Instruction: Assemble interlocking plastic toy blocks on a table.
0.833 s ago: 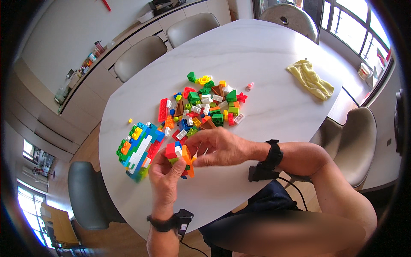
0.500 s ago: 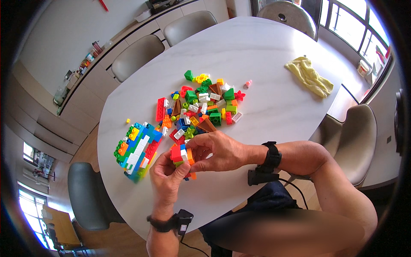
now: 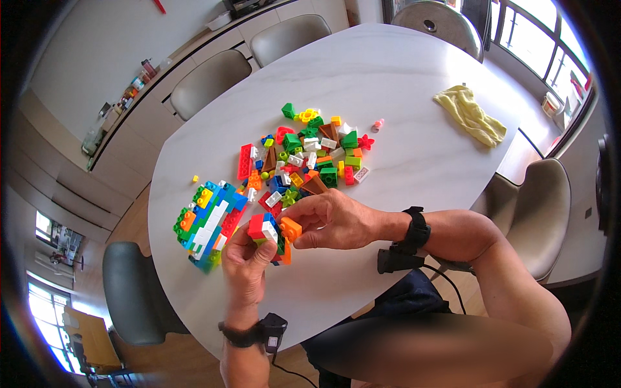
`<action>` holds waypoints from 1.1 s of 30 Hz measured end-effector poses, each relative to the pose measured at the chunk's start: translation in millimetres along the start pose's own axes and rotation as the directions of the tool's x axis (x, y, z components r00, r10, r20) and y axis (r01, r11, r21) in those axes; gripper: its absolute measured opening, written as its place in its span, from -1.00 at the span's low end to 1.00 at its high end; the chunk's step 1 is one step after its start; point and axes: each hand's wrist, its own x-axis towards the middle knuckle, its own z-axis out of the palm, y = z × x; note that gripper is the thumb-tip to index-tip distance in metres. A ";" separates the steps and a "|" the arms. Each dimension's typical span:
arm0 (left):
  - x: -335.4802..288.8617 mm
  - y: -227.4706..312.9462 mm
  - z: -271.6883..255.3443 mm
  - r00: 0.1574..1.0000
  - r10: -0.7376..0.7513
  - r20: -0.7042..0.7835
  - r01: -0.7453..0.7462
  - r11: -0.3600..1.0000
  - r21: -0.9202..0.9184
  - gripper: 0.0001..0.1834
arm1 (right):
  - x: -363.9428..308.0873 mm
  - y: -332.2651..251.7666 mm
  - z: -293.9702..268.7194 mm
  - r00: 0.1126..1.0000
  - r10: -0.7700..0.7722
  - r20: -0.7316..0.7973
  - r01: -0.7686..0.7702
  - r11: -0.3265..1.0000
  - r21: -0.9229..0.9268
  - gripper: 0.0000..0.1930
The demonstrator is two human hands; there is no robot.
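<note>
My left hand [image 3: 244,266] is wrapped round a small block of joined toy bricks [image 3: 264,227] in red, white, blue, green and orange. At its right side, my right hand [image 3: 336,222] pinches an orange brick [image 3: 292,229], which sits tilted against the block. Whether the two are still joined I cannot tell. To the left of my hands stands a larger brick build [image 3: 210,220] in blue, white, green, yellow and red. Just beyond my fingers spreads a heap of loose bricks [image 3: 310,158] in many colours.
All of this is on a white marbled table [image 3: 394,71]. A yellow cloth [image 3: 470,116] lies at the far right, and a small pink piece [image 3: 378,124] rests beyond the heap. Chairs [image 3: 132,291] stand round the table. Cables [image 3: 446,281] hang from my wrist straps.
The orange brick has tilted and shifted out to the block's right side, at my right fingertips. My left hand has turned the block slightly, so more of its white and green parts show.
</note>
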 end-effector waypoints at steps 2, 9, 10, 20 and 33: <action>0.1 0.4 2.1 1.000 0.021 0.005 -0.021 0.999 -0.040 -0.55 | 1.8 4.3 -0.5 1.000 -0.007 -0.012 0.007 1.000 -0.013 -0.37; -1.2 -1.0 5.3 1.000 -0.014 0.019 0.016 0.997 -0.078 -0.51 | 6.7 -0.4 -8.1 0.972 0.082 -0.222 -0.039 0.981 0.191 -0.46; -1.2 -1.1 5.6 1.000 -0.009 0.013 0.010 0.997 -0.074 -0.51 | 7.4 2.2 -9.3 0.961 0.049 -0.272 0.002 0.983 0.184 -0.43; -2.4 -4.9 3.1 1.000 0.010 0.009 -0.010 1.000 -0.001 -0.48 | 20.7 21.0 -24.0 0.742 -0.139 -0.655 0.009 0.980 -0.198 -0.37; -3.1 1.5 12.1 0.971 0.238 0.001 -0.213 0.865 0.454 -0.49 | -0.5 -2.9 -3.9 0.996 -0.080 -0.031 0.073 0.981 -0.178 -0.37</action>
